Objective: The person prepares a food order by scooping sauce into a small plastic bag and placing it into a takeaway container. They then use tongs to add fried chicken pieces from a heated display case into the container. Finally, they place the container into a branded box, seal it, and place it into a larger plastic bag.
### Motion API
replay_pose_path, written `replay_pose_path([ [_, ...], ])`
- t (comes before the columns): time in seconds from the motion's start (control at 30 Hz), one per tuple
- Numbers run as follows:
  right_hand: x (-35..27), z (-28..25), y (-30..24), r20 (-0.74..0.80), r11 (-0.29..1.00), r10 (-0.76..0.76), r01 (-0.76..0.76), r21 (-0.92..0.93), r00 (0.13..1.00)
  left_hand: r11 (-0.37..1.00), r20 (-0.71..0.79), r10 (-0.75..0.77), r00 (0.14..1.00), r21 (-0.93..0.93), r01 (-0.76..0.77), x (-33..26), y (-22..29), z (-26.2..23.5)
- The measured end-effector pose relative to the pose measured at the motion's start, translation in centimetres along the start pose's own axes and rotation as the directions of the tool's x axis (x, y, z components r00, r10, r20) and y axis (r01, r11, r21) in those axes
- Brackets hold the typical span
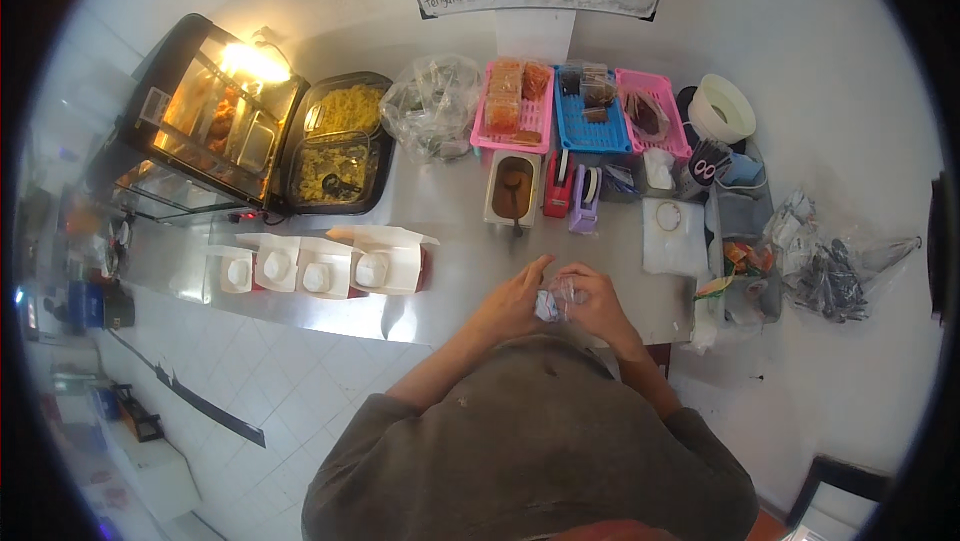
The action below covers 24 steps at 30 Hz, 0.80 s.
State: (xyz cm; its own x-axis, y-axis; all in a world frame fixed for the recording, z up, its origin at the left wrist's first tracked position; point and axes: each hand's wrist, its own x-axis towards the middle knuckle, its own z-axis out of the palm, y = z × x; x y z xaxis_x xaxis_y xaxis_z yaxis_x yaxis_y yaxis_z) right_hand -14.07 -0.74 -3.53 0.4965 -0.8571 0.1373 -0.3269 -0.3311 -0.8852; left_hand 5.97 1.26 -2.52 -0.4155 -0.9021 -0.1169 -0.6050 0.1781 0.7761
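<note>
- Nearer the wearer than the steel sauce pan (489, 203), and slightly to its right, I have both hands drawn close together over the counter's edge.
- I see the left hand (513, 301) curved narrowly against one side of a small plastic-wrapped bundle (547, 307), its forefinger and thumb side facing the pan.
- I see the right hand (594, 303) bent over the bundle's other side, fingers gathered on clear plastic (568, 292); they hide much of it, so I cannot tell what is inside.
- Left of the pan and a little nearer the wearer, I count four open white boxes (406, 273) in a row, a round white bundle (371, 270) in the rightmost.
- Just right of the pan, I find a red tape dispenser (557, 191), then a purple one (582, 217).
- Directly beyond the pan stands a pink basket (546, 137) of clear packs; beyond and to its right, a blue basket (596, 142).
- Beyond the pan to its left, I make out a clear plastic bag (430, 106); farther left, a lit food warmer (143, 146).
</note>
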Motion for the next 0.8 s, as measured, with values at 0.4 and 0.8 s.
replay_pose_path([
  [0.4, -1.8, 1.0, 3.2, -0.134, 0.982, -0.057, 0.031, -0.188, 0.989, 0.992, -0.032, -0.021, 0.999, -0.126, 0.017, 0.5, -1.1, 4.2],
  [0.8, -0.5, -0.2, 2.2, 0.033, 0.953, 0.002, 0.008, -0.301, 0.999, 0.913, -0.170, 0.158, 0.973, -0.349, -0.209, 0.5, -2.8, 6.2],
])
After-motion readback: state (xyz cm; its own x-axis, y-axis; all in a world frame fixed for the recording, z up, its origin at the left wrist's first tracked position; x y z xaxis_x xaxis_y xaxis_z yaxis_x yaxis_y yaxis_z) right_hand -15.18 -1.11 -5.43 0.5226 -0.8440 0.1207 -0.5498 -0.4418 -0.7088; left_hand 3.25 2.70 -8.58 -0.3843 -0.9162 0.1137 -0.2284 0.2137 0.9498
